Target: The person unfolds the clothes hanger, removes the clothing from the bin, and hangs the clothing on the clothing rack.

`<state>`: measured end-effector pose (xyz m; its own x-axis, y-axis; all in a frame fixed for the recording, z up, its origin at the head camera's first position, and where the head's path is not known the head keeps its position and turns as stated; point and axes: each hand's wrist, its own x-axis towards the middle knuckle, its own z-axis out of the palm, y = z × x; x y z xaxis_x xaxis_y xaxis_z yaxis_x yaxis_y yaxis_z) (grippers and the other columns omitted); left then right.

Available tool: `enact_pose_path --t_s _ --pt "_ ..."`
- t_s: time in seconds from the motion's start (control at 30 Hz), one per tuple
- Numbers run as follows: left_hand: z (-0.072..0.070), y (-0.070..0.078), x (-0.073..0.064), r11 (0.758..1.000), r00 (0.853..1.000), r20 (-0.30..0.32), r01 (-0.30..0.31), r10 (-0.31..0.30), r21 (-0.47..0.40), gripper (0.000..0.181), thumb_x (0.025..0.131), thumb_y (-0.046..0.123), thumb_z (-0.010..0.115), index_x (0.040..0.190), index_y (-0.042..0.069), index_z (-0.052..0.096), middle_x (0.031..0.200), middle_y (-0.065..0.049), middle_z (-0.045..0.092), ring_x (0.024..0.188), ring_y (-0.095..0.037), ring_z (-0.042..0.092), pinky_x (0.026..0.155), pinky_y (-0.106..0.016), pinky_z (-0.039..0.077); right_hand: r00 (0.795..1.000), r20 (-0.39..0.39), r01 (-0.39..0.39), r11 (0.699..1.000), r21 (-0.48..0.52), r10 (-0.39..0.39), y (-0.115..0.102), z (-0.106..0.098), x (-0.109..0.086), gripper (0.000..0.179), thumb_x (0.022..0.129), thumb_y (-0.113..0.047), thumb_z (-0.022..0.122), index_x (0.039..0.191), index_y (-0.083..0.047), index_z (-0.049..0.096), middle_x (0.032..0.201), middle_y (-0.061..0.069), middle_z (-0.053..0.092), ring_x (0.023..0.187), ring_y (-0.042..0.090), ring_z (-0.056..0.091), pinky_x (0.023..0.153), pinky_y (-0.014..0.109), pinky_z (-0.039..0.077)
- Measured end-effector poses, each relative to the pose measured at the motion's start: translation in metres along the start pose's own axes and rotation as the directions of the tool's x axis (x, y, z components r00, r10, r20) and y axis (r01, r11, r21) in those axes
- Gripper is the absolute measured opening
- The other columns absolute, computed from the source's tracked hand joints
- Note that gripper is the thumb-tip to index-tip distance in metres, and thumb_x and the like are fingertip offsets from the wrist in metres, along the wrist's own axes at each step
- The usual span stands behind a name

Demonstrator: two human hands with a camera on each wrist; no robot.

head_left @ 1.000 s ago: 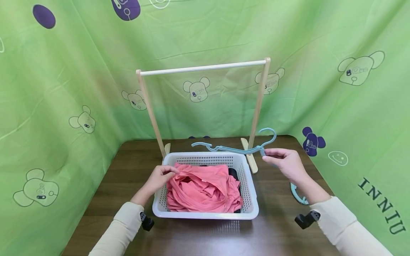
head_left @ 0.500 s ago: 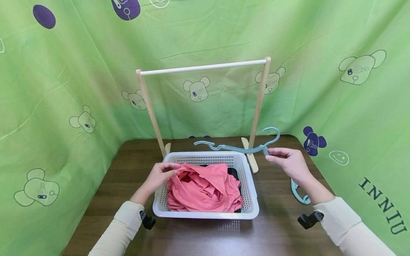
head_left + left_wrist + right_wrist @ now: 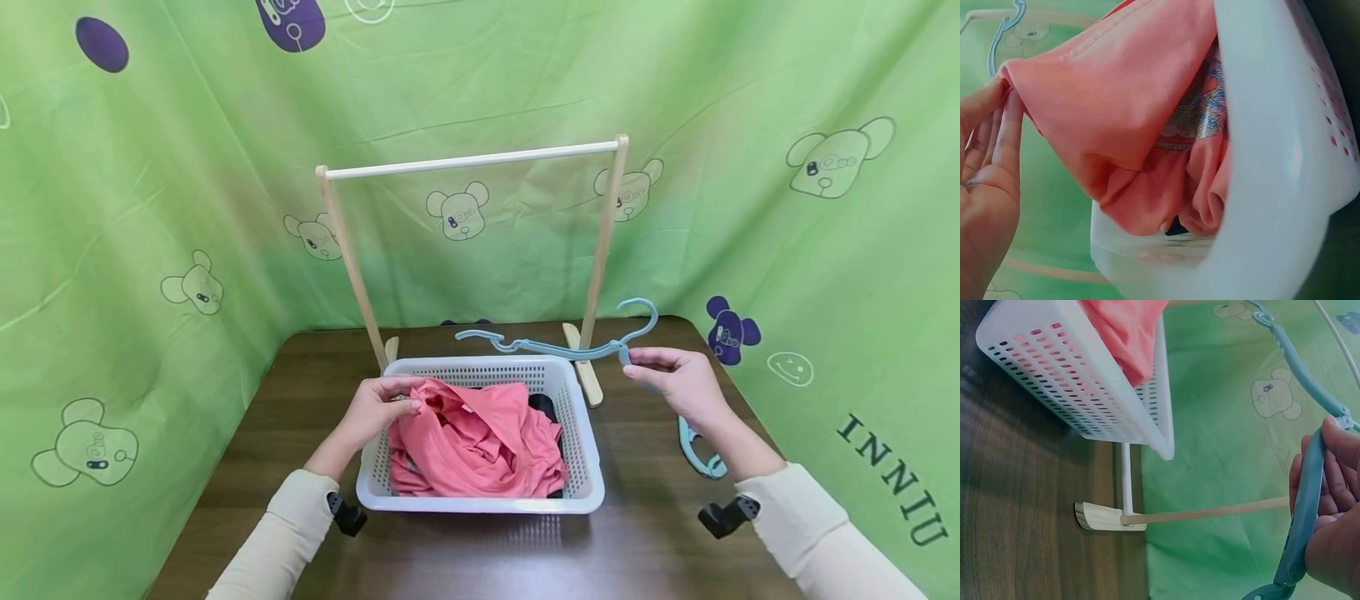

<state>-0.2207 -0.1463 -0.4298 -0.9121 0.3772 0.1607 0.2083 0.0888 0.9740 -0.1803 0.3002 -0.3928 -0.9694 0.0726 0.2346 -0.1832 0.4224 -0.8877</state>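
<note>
My left hand [image 3: 379, 410] pinches the edge of a pink garment [image 3: 480, 450] at the basket's left side. In the left wrist view the pinched cloth [image 3: 1110, 94] is drawn up to a point between thumb and fingers, and a printed patch [image 3: 1200, 106] shows underneath. Most of the garment lies crumpled in the white basket [image 3: 480, 505]. Right of the basket, my right hand [image 3: 678, 383] holds a light blue folding clothes hanger [image 3: 570, 353] by one arm, its hook upward and its other arm reaching left over the basket's back rim.
A wooden garment rack [image 3: 472, 161] with a white bar stands behind the basket on the brown table [image 3: 300, 400]. Another blue hanger [image 3: 699, 457] lies near the right forearm. Something black [image 3: 542, 406] shows under the pink cloth. Green printed curtain [image 3: 187, 167] surrounds the table.
My left hand has moved slightly right and up, lifting the garment's edge so its opening gapes wider. The right hand has shifted a little to the right with the hanger.
</note>
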Motion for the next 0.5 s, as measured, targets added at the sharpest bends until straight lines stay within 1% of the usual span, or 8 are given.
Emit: enact_pose_path --t_s 0.1,0.23,0.3,0.37,0.43,0.5 --pt "0.003 0.013 -0.003 1.0 1.0 -0.022 -0.003 0.003 0.007 0.034 0.084 -0.008 0.07 0.117 -0.013 0.063 0.094 -0.018 0.07 0.075 -0.012 0.067 0.069 -0.029 0.056 1.0 -0.001 -0.004 1.0 0.002 0.004 0.001 -0.001 0.0 0.044 0.085 -0.019 0.078 0.113 0.011 0.065 0.089 -0.012 0.072 0.082 -0.003 0.063 0.07 0.014 0.051" --pt "0.006 0.022 -0.003 1.0 0.997 -0.072 -0.011 0.011 0.004 0.029 0.084 -0.007 0.071 0.111 -0.014 0.065 0.086 -0.015 0.07 0.072 -0.013 0.068 0.069 -0.033 0.058 1.0 0.002 -0.008 1.0 0.011 0.008 0.001 -0.002 0.0 0.045 0.085 -0.02 0.078 0.114 0.011 0.064 0.089 -0.014 0.071 0.082 -0.003 0.064 0.07 0.015 0.051" --pt "0.006 0.023 -0.002 0.999 0.995 -0.097 -0.028 0.026 -0.018 0.026 0.083 -0.008 0.071 0.107 -0.016 0.066 0.085 -0.016 0.071 0.071 -0.013 0.069 0.069 -0.032 0.058 1.0 0.005 -0.01 1.0 0.017 0.01 0.001 -0.003 0.0 0.045 0.085 -0.019 0.077 0.114 0.012 0.064 0.089 -0.015 0.071 0.082 -0.003 0.064 0.07 0.015 0.051" --pt "0.007 0.024 -0.001 0.998 0.992 -0.118 -0.042 0.037 -0.042 0.024 0.082 -0.009 0.071 0.104 -0.017 0.066 0.087 -0.021 0.07 0.071 -0.014 0.069 0.069 -0.03 0.058 1.0 0.008 -0.011 1.0 0.021 0.011 0.001 -0.004 0.0 0.044 0.085 -0.019 0.077 0.115 0.011 0.064 0.089 -0.015 0.071 0.083 -0.003 0.064 0.071 0.015 0.051" --pt "0.007 0.026 0.0 0.997 0.99 -0.134 -0.058 0.052 -0.042 0.023 0.082 -0.01 0.072 0.102 -0.017 0.066 0.089 -0.023 0.07 0.071 -0.013 0.069 0.068 -0.029 0.057 1.0 0.01 -0.013 1.0 0.025 0.013 0.001 -0.004 0.0 0.044 0.085 -0.019 0.077 0.114 0.011 0.064 0.09 -0.014 0.071 0.083 -0.002 0.064 0.071 0.015 0.051" --pt "0.007 0.027 0.001 0.997 0.987 -0.145 -0.075 0.071 -0.026 0.022 0.081 -0.009 0.072 0.101 -0.017 0.067 0.089 -0.022 0.07 0.07 -0.012 0.068 0.066 -0.028 0.057 1.0 0.014 -0.013 0.999 0.033 0.013 0.001 -0.004 0.0 0.042 0.085 -0.019 0.077 0.114 0.009 0.065 0.09 -0.013 0.072 0.083 -0.002 0.064 0.071 0.015 0.051"
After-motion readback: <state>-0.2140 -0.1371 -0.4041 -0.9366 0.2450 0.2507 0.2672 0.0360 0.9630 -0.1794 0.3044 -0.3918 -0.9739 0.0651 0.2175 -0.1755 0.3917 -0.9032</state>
